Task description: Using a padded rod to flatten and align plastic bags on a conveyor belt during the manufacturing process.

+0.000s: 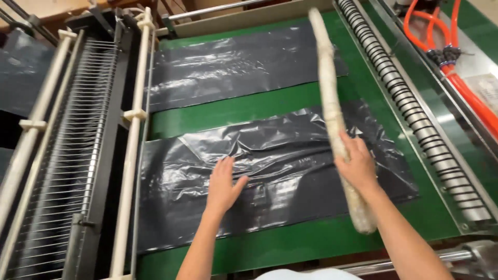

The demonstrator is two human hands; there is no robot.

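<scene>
Left hand (pixel 223 184) lay flat, fingers spread, pressing the near stack of black plastic bags (pixel 270 176) on the green table (pixel 290 243). Right hand (pixel 358 166) was wrapped around a long wrapped stick (pixel 332 111), held over the bags. Second black bag stack (pixel 233 65) lay farther back.

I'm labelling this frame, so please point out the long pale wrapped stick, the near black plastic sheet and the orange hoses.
Long pale wrapped stick (pixel 328 88), head view: mid-shaft above the right hand.
Near black plastic sheet (pixel 176 197), head view: flat left part.
Orange hoses (pixel 474 101), head view: straight run at right.
</scene>
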